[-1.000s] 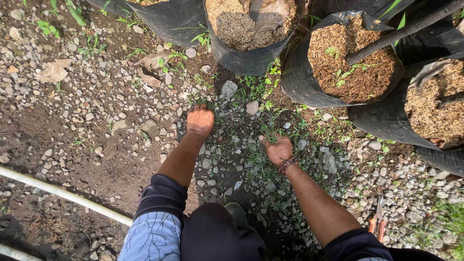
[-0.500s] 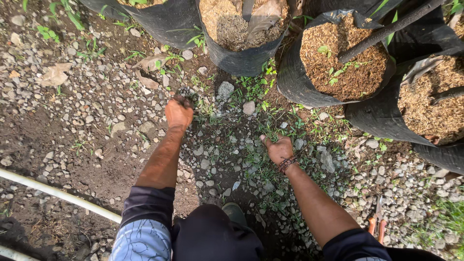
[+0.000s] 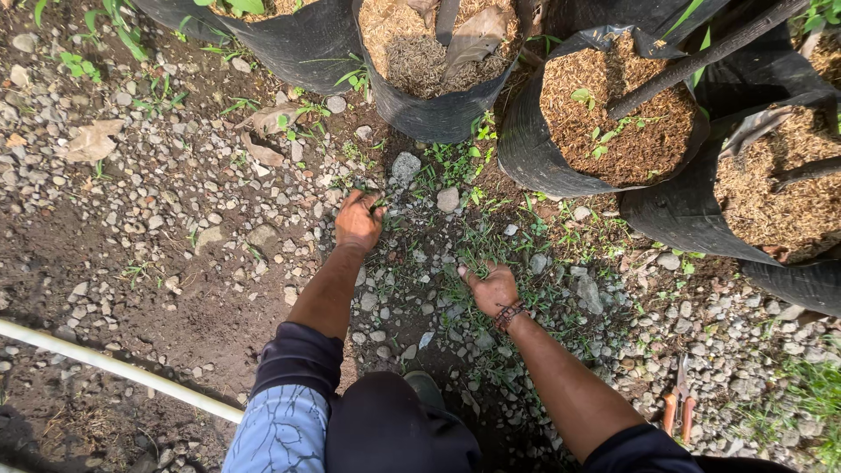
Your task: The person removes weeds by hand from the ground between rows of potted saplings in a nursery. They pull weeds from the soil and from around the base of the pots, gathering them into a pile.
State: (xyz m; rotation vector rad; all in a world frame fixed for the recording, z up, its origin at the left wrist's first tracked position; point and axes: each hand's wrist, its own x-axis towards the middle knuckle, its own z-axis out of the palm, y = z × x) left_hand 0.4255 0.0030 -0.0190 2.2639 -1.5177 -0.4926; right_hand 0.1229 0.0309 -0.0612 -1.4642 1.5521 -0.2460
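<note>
On the gravel ground (image 3: 175, 228) near the row of black grow bags, both bare hands are down among small weeds. Left hand (image 3: 358, 221): reached far forward, grip clenched on a tuft of green weed (image 3: 372, 194) just below the middle grow bag (image 3: 434, 109). Right hand (image 3: 492, 287): nearer the body, fingers curled down into low grass (image 3: 491, 254); whether the grip has closed on any of it cannot be told from this view. Progress, as a judgement: the patch of bare soil (image 3: 114, 289) at left carries almost no green, while grass and seedlings are thick between the hands and along the foot of the right grow bag (image 3: 561, 166), so most of the weeding near the bags appears left to do. A white pipe (image 3: 114, 368) crosses the near left corner, and orange-handled shears (image 3: 676, 412) lie on the stones at near right, untouched. Compared with half a second earlier, the left hand has moved right and nearer, toward the stone (image 3: 405, 166) below the middle bag; the right hand has stayed in about the same place.
</note>
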